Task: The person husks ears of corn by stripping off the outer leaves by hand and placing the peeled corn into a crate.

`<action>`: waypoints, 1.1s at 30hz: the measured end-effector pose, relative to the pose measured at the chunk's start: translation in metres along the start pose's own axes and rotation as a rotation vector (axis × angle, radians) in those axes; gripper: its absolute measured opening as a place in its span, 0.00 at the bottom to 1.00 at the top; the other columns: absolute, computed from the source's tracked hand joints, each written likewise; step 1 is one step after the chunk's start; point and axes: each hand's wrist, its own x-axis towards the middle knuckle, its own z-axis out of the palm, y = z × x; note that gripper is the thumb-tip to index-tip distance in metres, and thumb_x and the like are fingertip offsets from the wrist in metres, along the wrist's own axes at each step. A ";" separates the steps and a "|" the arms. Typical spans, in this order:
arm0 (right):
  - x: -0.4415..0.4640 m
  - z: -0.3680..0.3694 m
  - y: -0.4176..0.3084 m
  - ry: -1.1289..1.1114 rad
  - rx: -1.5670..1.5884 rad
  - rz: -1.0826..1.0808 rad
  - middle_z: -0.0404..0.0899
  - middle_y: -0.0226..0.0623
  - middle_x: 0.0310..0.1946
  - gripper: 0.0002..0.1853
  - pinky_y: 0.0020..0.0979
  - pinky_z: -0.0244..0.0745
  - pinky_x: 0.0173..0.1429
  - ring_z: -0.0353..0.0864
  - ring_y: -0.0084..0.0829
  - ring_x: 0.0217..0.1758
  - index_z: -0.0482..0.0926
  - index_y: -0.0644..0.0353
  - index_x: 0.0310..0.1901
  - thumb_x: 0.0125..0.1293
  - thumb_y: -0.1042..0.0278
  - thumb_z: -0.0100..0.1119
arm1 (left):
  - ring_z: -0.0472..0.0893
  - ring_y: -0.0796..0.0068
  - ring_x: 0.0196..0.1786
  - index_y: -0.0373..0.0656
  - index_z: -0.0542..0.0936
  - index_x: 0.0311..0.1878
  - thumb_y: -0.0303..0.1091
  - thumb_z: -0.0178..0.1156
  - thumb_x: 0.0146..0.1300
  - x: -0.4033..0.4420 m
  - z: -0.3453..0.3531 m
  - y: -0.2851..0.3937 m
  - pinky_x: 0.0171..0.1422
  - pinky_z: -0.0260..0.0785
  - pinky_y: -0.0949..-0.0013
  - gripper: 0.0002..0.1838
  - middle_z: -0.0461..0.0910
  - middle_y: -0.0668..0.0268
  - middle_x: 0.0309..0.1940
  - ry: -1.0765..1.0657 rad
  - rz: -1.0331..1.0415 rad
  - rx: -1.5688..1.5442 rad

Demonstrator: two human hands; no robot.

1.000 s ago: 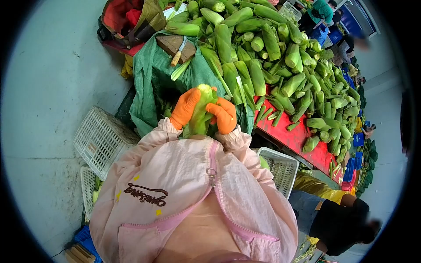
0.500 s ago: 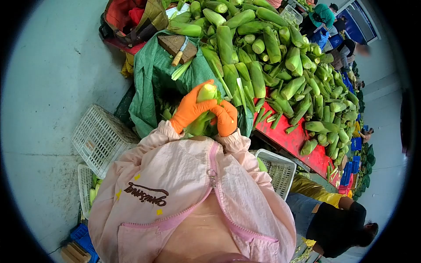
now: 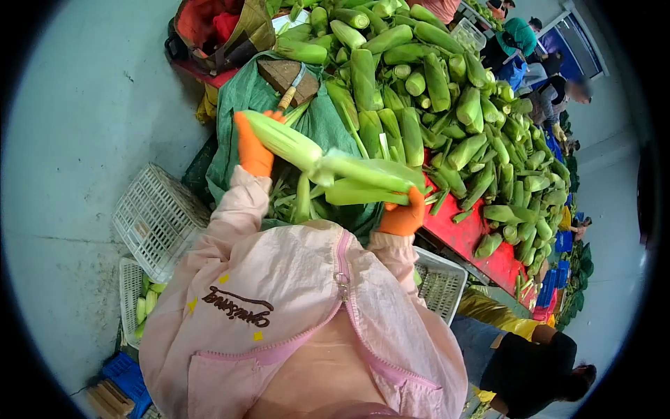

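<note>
My left hand (image 3: 255,145), in an orange glove, is closed around a pale green ear of corn (image 3: 283,142) that tilts down to the right. In the matching glove, my right hand (image 3: 405,215) grips long green corn husks (image 3: 370,174) stretched out to the right. Ear and husks still meet at the ear's lower end, between the hands. Under them, cut husk pieces lie in an opening of the green sack (image 3: 227,150). Just above my left hand, a knife (image 3: 292,87) with a wooden handle rests on a wooden block (image 3: 276,72).
A large heap of unhusked corn (image 3: 467,105) covers the red table (image 3: 457,234). White crates stand at left (image 3: 160,220) and right (image 3: 441,286); a bag (image 3: 262,28) is at the upper left. A person in a black top (image 3: 534,366) is at the lower right; others work farther back.
My hands have moved apart, the left up and leftward with the ear, the right down and rightward with the husks. The husks have been pulled away from most of the ear.
</note>
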 end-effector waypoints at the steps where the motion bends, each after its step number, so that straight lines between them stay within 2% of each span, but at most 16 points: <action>1: -0.001 0.001 -0.006 0.131 -0.034 -0.040 0.82 0.40 0.30 0.17 0.24 0.66 0.22 0.76 0.28 0.21 0.79 0.67 0.42 0.63 0.59 0.53 | 0.69 0.47 0.67 0.28 0.67 0.64 0.75 0.44 0.63 0.001 0.000 0.016 0.73 0.59 0.50 0.51 0.67 0.43 0.66 0.041 0.061 -0.039; 4: 0.012 -0.057 0.010 0.103 -0.588 0.008 0.82 0.41 0.28 0.19 0.26 0.71 0.24 0.79 0.30 0.22 0.80 0.67 0.38 0.65 0.55 0.56 | 0.72 0.49 0.63 0.29 0.68 0.64 0.75 0.45 0.62 0.003 0.006 0.049 0.69 0.63 0.52 0.51 0.70 0.44 0.62 0.015 0.125 0.028; 6: 0.012 -0.046 0.031 -0.051 -0.827 0.285 0.82 0.45 0.28 0.24 0.32 0.78 0.33 0.83 0.35 0.28 0.81 0.68 0.40 0.62 0.49 0.62 | 0.76 0.52 0.59 0.30 0.69 0.63 0.76 0.46 0.61 -0.005 0.014 0.049 0.64 0.69 0.53 0.51 0.74 0.46 0.58 -0.043 0.124 0.118; 8: 0.014 -0.017 0.047 -0.286 -1.353 0.272 0.83 0.50 0.39 0.31 0.35 0.79 0.48 0.85 0.40 0.40 0.79 0.67 0.51 0.58 0.45 0.67 | 0.74 0.52 0.61 0.32 0.68 0.64 0.76 0.44 0.62 -0.017 0.033 0.037 0.68 0.65 0.53 0.51 0.73 0.48 0.60 -0.111 0.132 0.293; 12: 0.014 0.055 0.051 -0.569 -1.498 -0.445 0.74 0.47 0.61 0.47 0.34 0.73 0.61 0.79 0.40 0.55 0.63 0.62 0.70 0.51 0.50 0.74 | 0.76 0.55 0.59 0.33 0.69 0.63 0.77 0.44 0.60 -0.034 0.053 0.019 0.66 0.67 0.54 0.51 0.75 0.50 0.58 -0.116 0.047 0.174; 16: 0.011 0.079 0.080 -0.648 -0.920 -0.116 0.77 0.41 0.57 0.47 0.32 0.73 0.60 0.80 0.35 0.54 0.60 0.61 0.71 0.51 0.62 0.75 | 0.75 0.55 0.61 0.33 0.69 0.64 0.78 0.43 0.60 -0.036 0.056 0.009 0.69 0.65 0.53 0.51 0.75 0.50 0.58 -0.081 -0.010 0.058; 18: 0.013 0.076 0.093 -0.548 -0.373 0.409 0.80 0.38 0.51 0.39 0.30 0.77 0.53 0.82 0.30 0.47 0.66 0.61 0.67 0.53 0.74 0.72 | 0.75 0.55 0.61 0.33 0.68 0.64 0.77 0.42 0.62 -0.035 0.053 0.010 0.69 0.65 0.53 0.51 0.75 0.49 0.58 -0.054 -0.018 0.054; 20: 0.002 0.074 0.091 -0.503 -0.395 0.544 0.83 0.35 0.39 0.25 0.28 0.78 0.36 0.81 0.27 0.30 0.74 0.62 0.57 0.56 0.80 0.65 | 0.77 0.52 0.58 0.33 0.69 0.61 0.76 0.44 0.62 -0.034 0.047 0.012 0.65 0.68 0.51 0.48 0.75 0.49 0.58 -0.016 -0.047 0.021; 23: 0.003 0.068 0.089 -0.544 -0.624 0.575 0.84 0.38 0.34 0.22 0.30 0.77 0.35 0.82 0.29 0.29 0.76 0.60 0.56 0.58 0.77 0.63 | 0.74 0.53 0.62 0.30 0.67 0.65 0.75 0.42 0.63 -0.037 0.038 0.017 0.70 0.64 0.53 0.51 0.72 0.48 0.62 0.025 -0.085 0.071; 25: 0.006 0.057 0.096 -0.733 -1.343 0.171 0.85 0.44 0.33 0.19 0.32 0.78 0.36 0.83 0.36 0.30 0.78 0.57 0.55 0.61 0.73 0.60 | 0.73 0.52 0.64 0.29 0.66 0.66 0.75 0.42 0.63 -0.035 0.024 0.025 0.70 0.64 0.53 0.51 0.70 0.47 0.64 0.054 -0.150 0.103; 26: 0.006 0.050 0.092 -0.733 -1.343 0.168 0.85 0.44 0.33 0.19 0.32 0.78 0.36 0.83 0.36 0.30 0.78 0.57 0.55 0.61 0.73 0.60 | 0.72 0.51 0.65 0.28 0.65 0.67 0.75 0.42 0.63 -0.029 0.018 0.031 0.70 0.63 0.53 0.52 0.69 0.46 0.65 0.074 -0.213 0.133; 28: 0.000 0.039 0.076 -1.232 -1.530 -0.009 0.84 0.48 0.34 0.16 0.34 0.80 0.41 0.84 0.44 0.34 0.80 0.54 0.54 0.63 0.68 0.60 | 0.67 0.50 0.69 0.29 0.61 0.70 0.75 0.41 0.63 -0.017 0.002 0.046 0.73 0.60 0.51 0.53 0.67 0.46 0.67 0.110 -0.081 0.130; 29: 0.003 0.029 0.081 -1.153 -1.477 0.046 0.82 0.51 0.49 0.28 0.34 0.78 0.51 0.85 0.41 0.46 0.72 0.53 0.65 0.63 0.64 0.64 | 0.67 0.50 0.69 0.29 0.60 0.70 0.75 0.40 0.63 -0.012 -0.006 0.056 0.73 0.59 0.51 0.53 0.67 0.46 0.67 0.112 -0.043 0.096; 30: 0.004 0.030 0.081 -1.160 -1.480 0.049 0.82 0.51 0.49 0.28 0.34 0.78 0.51 0.85 0.41 0.46 0.72 0.53 0.65 0.63 0.64 0.64 | 0.67 0.50 0.69 0.30 0.60 0.70 0.75 0.40 0.64 -0.011 -0.008 0.062 0.74 0.59 0.51 0.53 0.66 0.46 0.67 0.114 -0.002 0.057; 32: 0.009 0.038 0.087 -0.756 -0.886 0.335 0.74 0.50 0.62 0.39 0.32 0.73 0.60 0.76 0.29 0.57 0.57 0.50 0.75 0.65 0.68 0.64 | 0.67 0.50 0.69 0.30 0.60 0.70 0.75 0.41 0.64 -0.016 -0.012 0.057 0.75 0.58 0.51 0.52 0.66 0.46 0.68 0.126 0.035 -0.050; 33: 0.020 0.035 0.102 -0.812 -0.769 0.377 0.62 0.49 0.71 0.47 0.36 0.66 0.68 0.68 0.33 0.66 0.46 0.49 0.78 0.64 0.66 0.67 | 0.67 0.50 0.69 0.30 0.61 0.69 0.74 0.41 0.64 -0.020 -0.009 0.054 0.75 0.57 0.51 0.52 0.66 0.46 0.68 0.126 0.071 -0.147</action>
